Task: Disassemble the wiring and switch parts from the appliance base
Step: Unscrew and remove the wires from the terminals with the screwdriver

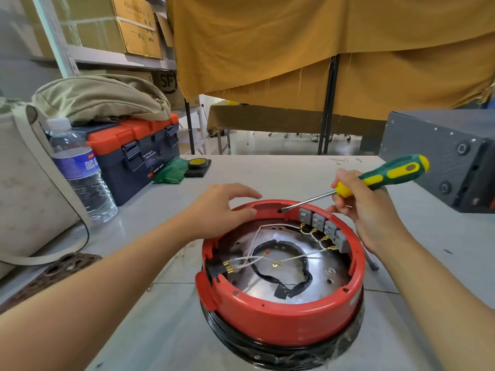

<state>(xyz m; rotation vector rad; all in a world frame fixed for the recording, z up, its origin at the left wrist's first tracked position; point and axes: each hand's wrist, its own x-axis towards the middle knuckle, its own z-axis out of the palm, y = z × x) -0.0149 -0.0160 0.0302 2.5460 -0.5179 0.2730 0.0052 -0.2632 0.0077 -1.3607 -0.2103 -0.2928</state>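
A round red appliance base (281, 317) stands upside down on the table, showing a metal plate inside. White wires (294, 259) with brass terminals run across the plate to a row of grey switch blocks (322, 226) on the far right rim. A black taped band (292, 279) curls in the middle. My left hand (219, 210) rests on the far left rim, fingers relaxed. My right hand (361, 207) grips a green and yellow screwdriver (388, 174); its tip sits at the far rim, just left of the switch blocks.
A blue and orange toolbox (134, 153) stands at the back left, with a water bottle (80, 170) and a cloth bag (24, 188) beside it. A roll of tape (198, 163) lies behind. A dark metal box (450, 156) occupies the right. A phone (53, 274) lies at left.
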